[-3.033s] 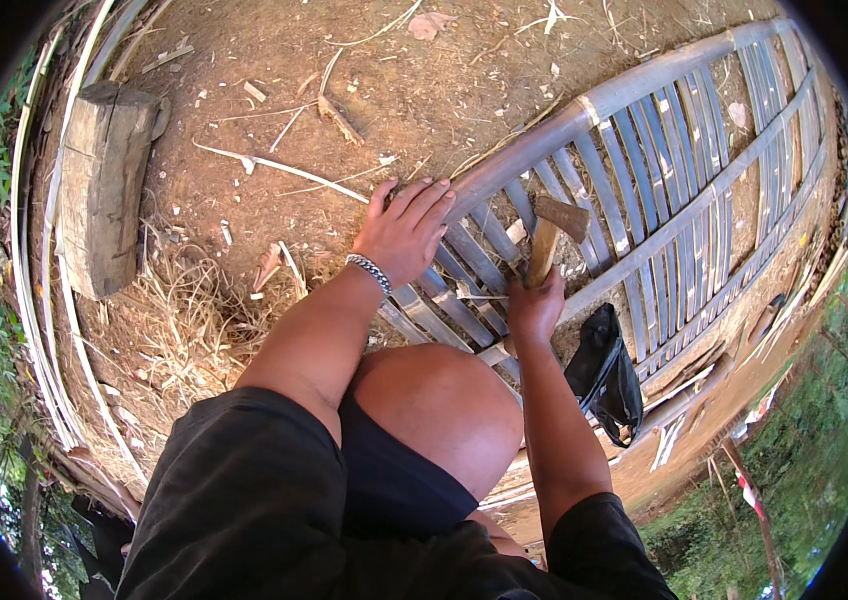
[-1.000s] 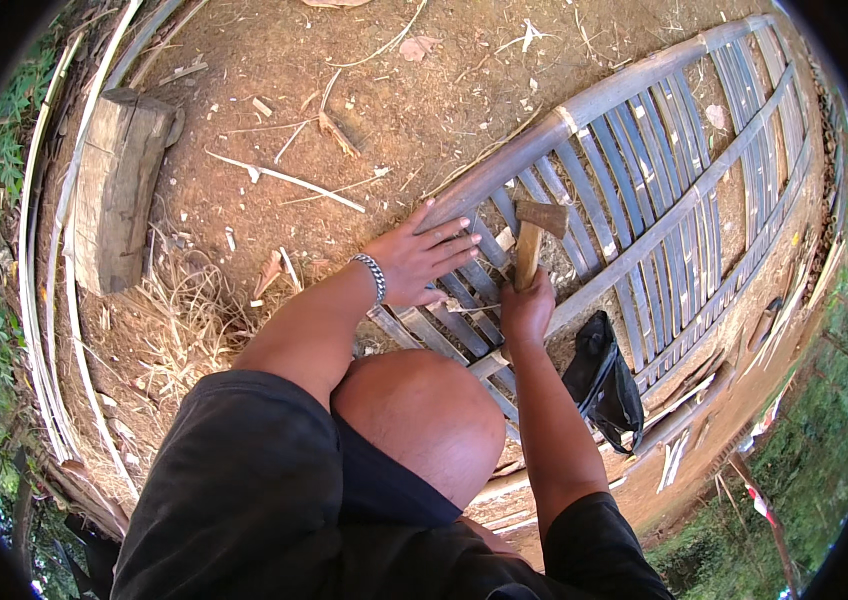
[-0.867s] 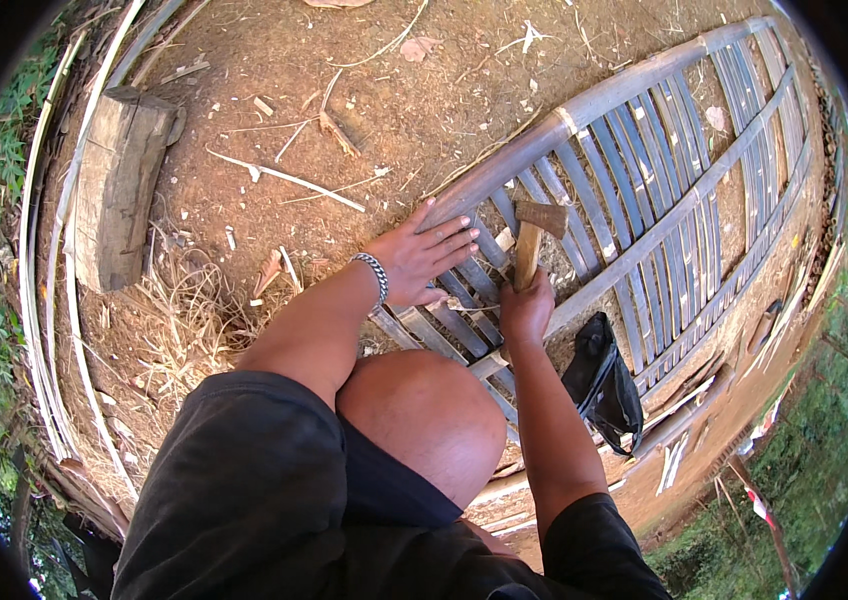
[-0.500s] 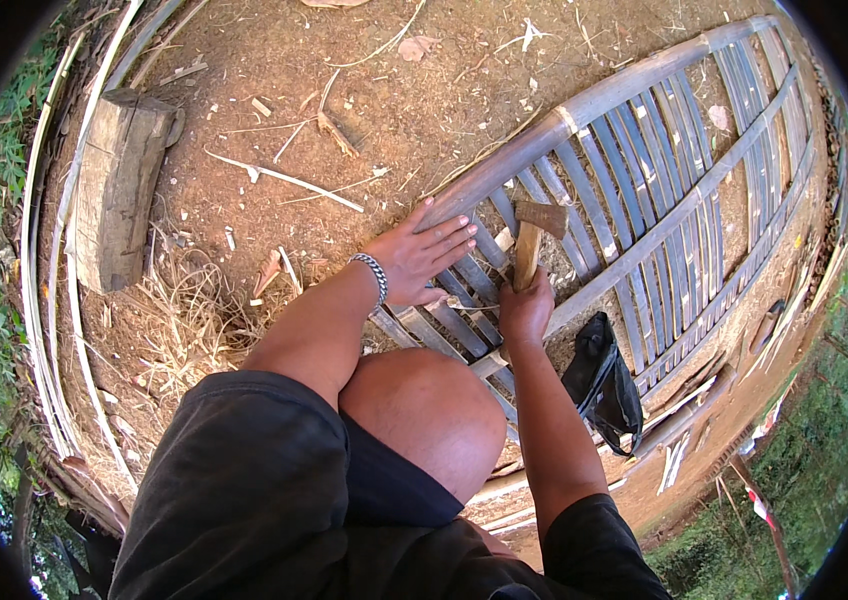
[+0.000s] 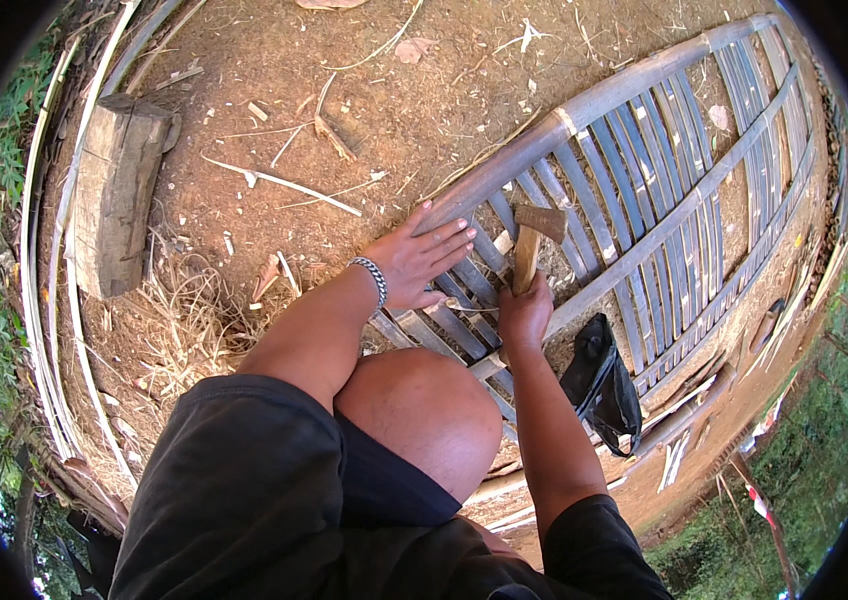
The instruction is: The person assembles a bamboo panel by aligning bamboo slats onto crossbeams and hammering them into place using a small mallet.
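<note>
Many dark bamboo slats (image 5: 585, 198) stretch from the centre to the upper right. The left hand (image 5: 408, 266) lies, fingers apart, on the thick bamboo pole (image 5: 506, 164) edging them; the right hand (image 5: 525, 312), near the centre, is clamped on a wooden-handled hatchet (image 5: 532, 236). A black bag (image 5: 601, 385) lies right of centre.

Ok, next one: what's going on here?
A person works over a slatted bamboo panel on bare earth. The left hand lies with fingers spread on the panel's near end, over its thick outer rail. The right hand grips a short wooden-handled tool, its dark head up over the slats. A black bag-like item lies by the right forearm, and a wooden block is off to the left.
</note>
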`<state>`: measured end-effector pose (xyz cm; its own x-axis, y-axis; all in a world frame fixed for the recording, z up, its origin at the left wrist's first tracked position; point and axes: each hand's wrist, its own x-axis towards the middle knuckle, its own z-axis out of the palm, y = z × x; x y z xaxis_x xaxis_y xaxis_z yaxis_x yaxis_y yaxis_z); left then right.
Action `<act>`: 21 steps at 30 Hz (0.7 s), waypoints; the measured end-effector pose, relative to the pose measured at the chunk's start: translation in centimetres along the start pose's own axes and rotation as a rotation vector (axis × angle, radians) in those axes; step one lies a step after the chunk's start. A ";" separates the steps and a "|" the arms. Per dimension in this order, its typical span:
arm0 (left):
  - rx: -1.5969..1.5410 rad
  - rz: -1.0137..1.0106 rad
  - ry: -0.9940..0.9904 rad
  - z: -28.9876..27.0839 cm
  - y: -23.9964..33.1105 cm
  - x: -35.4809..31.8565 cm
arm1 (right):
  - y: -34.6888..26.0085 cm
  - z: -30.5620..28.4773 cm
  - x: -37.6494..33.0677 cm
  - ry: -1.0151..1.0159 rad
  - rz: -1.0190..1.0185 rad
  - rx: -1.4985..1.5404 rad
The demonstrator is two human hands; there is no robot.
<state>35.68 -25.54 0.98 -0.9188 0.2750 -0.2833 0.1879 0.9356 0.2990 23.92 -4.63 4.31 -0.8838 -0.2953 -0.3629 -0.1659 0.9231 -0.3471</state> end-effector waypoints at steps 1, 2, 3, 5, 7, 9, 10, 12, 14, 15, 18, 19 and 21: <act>-0.005 0.002 0.008 0.1 0.0 0.0 | 0.0 0.0 0.0 0.001 0.001 0.009; -0.010 0.004 0.017 0.3 0.0 0.1 | 0.0 0.0 0.0 0.002 0.003 0.018; -0.016 0.007 0.027 0.4 0.0 0.1 | 0.3 0.0 -0.1 0.015 -0.042 0.018; -0.008 0.006 0.034 0.4 0.0 0.1 | 0.8 -0.1 -0.6 0.037 -0.133 0.021; -0.004 0.003 0.027 0.3 0.1 0.0 | 1.0 -0.7 -1.4 0.013 -0.197 0.032; -0.005 -0.003 0.004 0.1 0.1 0.0 | 0.5 -1.5 -2.1 -0.034 -0.227 0.053; -0.005 -0.007 0.012 0.2 0.1 -0.2 | -0.8 -2.0 -2.5 -0.068 -0.227 0.069; -0.006 -0.010 0.030 0.5 0.0 -0.3 | -2.1 -2.7 -2.7 -0.103 -0.278 0.093; -0.013 -0.005 0.052 0.7 0.1 -0.2 | -2.7 -2.7 -2.2 -0.100 -0.372 0.107; -0.016 -0.005 0.062 0.7 0.0 -0.2 | -2.8 -2.9 -1.8 -0.079 -0.450 0.154; -0.020 -0.003 0.055 0.5 0.0 -0.2 | -3.2 -2.8 -0.8 -0.121 -0.536 0.152; -0.009 0.001 0.048 0.4 0.0 0.0 | -3.6 -2.8 -0.1 -0.194 -0.468 0.046; 0.012 0.012 0.036 0.2 0.1 0.4 | -2.5 -1.8 0.7 -0.208 -0.405 -0.052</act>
<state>35.42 -25.30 0.76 -0.9283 0.2783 -0.2466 0.2030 0.9349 0.2910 22.90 -6.67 6.51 -0.6374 -0.6732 -0.3750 -0.5062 0.7327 -0.4550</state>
